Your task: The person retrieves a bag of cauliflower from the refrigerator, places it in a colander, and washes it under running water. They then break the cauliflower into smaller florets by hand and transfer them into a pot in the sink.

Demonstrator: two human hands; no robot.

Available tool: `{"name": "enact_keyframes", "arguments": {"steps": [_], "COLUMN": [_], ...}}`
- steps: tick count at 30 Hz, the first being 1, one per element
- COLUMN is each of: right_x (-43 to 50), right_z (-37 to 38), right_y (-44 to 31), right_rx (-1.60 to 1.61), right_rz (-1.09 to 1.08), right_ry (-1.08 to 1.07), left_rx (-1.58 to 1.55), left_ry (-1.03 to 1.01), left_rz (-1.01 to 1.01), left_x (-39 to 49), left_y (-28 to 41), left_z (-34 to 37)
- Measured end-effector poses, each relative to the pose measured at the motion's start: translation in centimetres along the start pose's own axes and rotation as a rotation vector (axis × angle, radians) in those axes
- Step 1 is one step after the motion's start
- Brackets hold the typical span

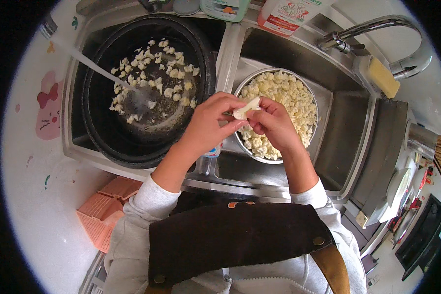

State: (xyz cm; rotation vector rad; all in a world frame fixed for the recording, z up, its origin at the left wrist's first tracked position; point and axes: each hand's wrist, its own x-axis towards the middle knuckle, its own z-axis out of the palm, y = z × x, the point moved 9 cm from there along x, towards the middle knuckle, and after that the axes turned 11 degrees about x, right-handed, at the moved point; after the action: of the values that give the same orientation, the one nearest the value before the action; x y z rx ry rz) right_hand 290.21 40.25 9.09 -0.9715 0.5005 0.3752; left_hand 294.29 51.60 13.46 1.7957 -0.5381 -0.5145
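My left hand point(215, 119) and my right hand point(273, 123) meet in the middle of the view, both gripping one pale cauliflower piece point(247, 108) between the fingertips. They are above the left edge of a round metal bowl point(313, 96) heaped with small cauliflower florets point(286, 92), which stands in the right sink basin. A large black tub point(90, 106) sits in the left basin. Water point(99, 70) streams into it, and loose florets point(132, 79) float there, spread around the splash. My left forearm passes beside the tub's right rim.
A chrome faucet point(375, 25) and a yellow sponge point(384, 77) are at the upper right. Green point(226, 8) and pink point(279, 16) liquid bottles stand behind the sink. A pink plastic basket point(103, 213) is at lower left. A clear plastic bottle point(205, 163) lies partly beneath my left arm.
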Motion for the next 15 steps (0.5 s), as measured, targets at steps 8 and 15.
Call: {"name": "enact_keyframes", "arguments": {"steps": [8,15], "right_x": [-0.6,-1.0], "right_z": [0.6,0.9], "right_y": [1.2,0.2], "right_rx": [-0.065,0.016], "right_rz": [0.174,0.226], "right_ry": [-0.117,-0.177], "left_rx": [-0.055,-0.125], "left_ry": [-0.085,-0.068], "left_rz": [-0.101,-0.301], "left_x": [-1.5,-4.2], "left_y": [-0.9,-3.5], "left_z": [-0.6,-4.1]}}
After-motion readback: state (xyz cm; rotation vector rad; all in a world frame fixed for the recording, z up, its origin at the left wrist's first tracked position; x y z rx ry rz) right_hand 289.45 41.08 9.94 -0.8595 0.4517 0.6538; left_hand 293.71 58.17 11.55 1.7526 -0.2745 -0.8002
